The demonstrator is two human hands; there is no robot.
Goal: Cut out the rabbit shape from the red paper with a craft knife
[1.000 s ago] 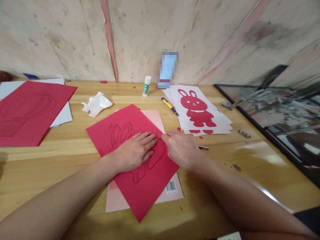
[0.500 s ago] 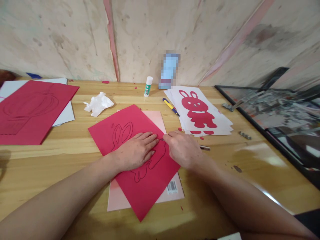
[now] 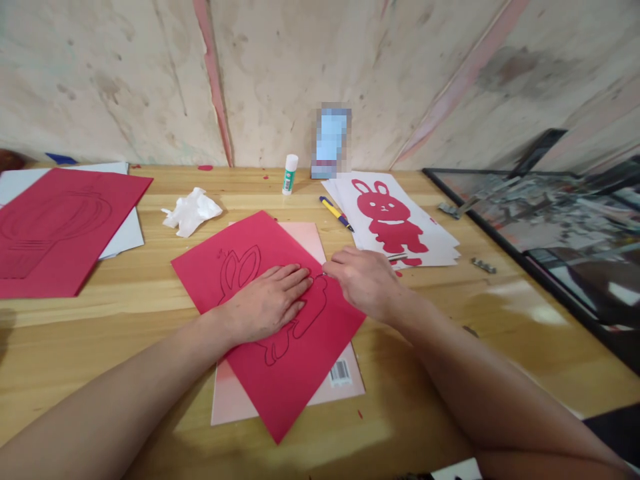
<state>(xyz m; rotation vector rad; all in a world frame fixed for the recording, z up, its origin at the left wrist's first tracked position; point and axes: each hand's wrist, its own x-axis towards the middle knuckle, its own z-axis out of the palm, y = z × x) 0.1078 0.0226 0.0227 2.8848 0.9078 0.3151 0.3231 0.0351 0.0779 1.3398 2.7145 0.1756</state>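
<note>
A red sheet of paper [image 3: 305, 373] with a rabbit outline drawn in dark lines lies slantwise on a pale pink booklet [image 3: 225, 400]. My left hand [image 3: 270, 300] is spread flat on the red sheet, over the middle of the drawn rabbit. Close to its fingertips, my right hand [image 3: 365, 280] is closed round a slim craft knife [image 3: 397, 257]. The knife's metal tip touches the sheet at the upper right of the outline, and its handle end sticks out behind the hand. Most of the knife is hidden by my fingers.
White sheets with a red paper-cut rabbit [image 3: 395, 217] lie at right, beside a yellow-and-blue pen [image 3: 336, 213]. Behind stand a glue stick [image 3: 289, 175] and a blurred phone [image 3: 330, 140]. Crumpled tissue [image 3: 193, 212] and red sheets [image 3: 75, 233] lie left. A black-framed pane [image 3: 500, 233] borders the right.
My right hand has shifted slightly away from me, and the knife's handle end has swung toward the wall. The knife tip now shows. My left hand stays on the sheet; the view moved slightly.
</note>
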